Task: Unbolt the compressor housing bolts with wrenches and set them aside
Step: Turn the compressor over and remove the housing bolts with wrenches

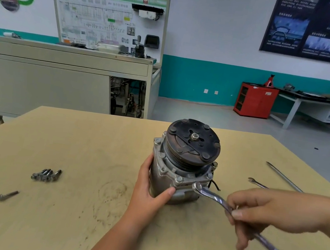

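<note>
The grey compressor [184, 163] stands upright on the tan table [84, 156], its dark pulley facing up. My left hand [149, 188] grips the housing's near left side, thumb across the front. My right hand [262, 211] holds a shiny ring wrench [213, 196] by its shaft; the ring end sits at the housing flange's front, beside a seated bolt [178, 178]. More bolt heads show around the flange. Several removed bolts [46, 174] lie in a cluster at the left, and one bolt [7, 195] lies alone nearer me.
A second wrench [257, 182] and a long thin rod [284, 176] lie on the table's right side. Behind the table stand a grey training bench [60, 81], a red cabinet [255, 101] and a workbench [319, 107].
</note>
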